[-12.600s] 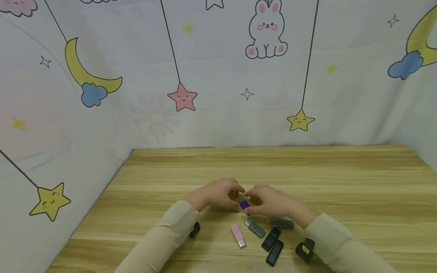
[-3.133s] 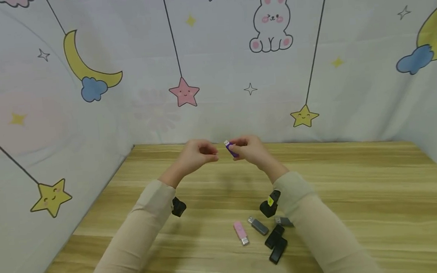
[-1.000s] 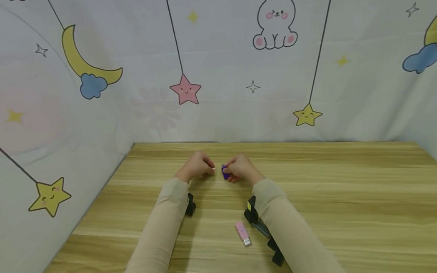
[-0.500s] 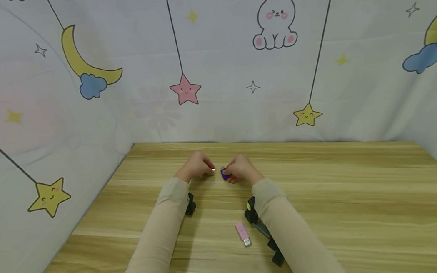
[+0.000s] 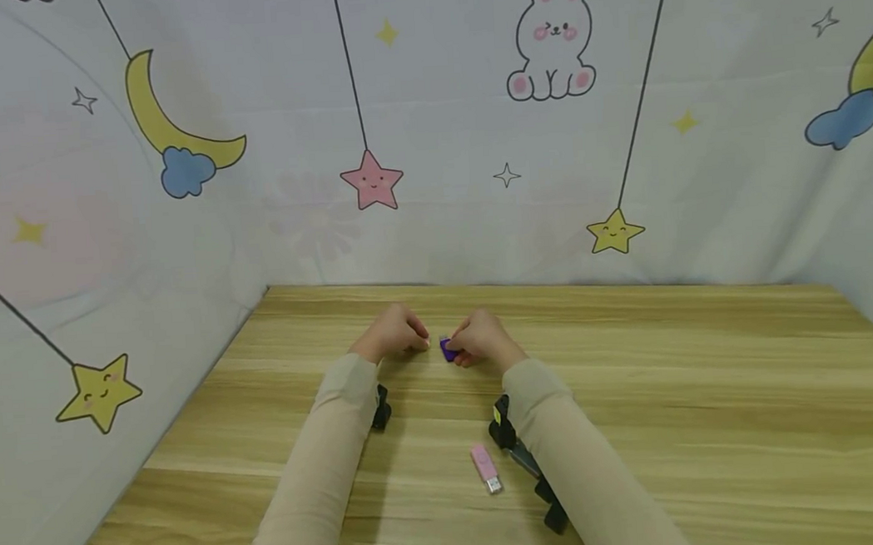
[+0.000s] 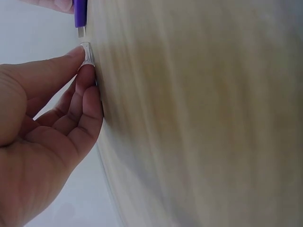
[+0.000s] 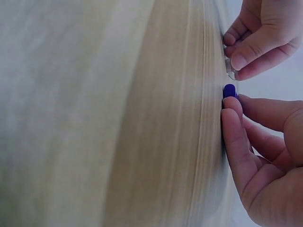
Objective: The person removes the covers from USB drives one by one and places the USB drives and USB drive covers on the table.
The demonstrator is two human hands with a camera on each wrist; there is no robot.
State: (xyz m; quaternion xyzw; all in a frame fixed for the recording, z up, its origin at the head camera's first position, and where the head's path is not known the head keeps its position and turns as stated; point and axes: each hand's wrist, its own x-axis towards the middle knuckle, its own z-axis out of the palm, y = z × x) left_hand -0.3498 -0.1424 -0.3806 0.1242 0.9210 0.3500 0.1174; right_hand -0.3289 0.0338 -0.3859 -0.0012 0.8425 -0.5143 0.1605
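Observation:
My left hand (image 5: 395,332) pinches a small clear cap (image 6: 87,54) between thumb and index finger, low over the wooden table. Just to its right, my right hand (image 5: 485,338) holds a purple USB stick (image 5: 449,349) by thumb and fingers. The stick's metal plug (image 6: 81,32) is bare and faces the cap across a narrow gap in the left wrist view. Seen from the right wrist, the purple body (image 7: 229,91) lies close to the tabletop, with the clear cap (image 7: 231,70) apart from it.
Nearer the person lies a pink USB stick (image 5: 486,468). Beside it a grey USB stick (image 5: 524,459) and black sticks (image 5: 555,515) are partly covered by the right sleeve. A patterned cloth (image 5: 433,223) stands behind the table (image 5: 675,374).
Both hands came away from the other sticks, lifted with cap and stick apart, then lowered to the table farther back. Over the last second they stay nearly still; the purple stick shifts slightly.

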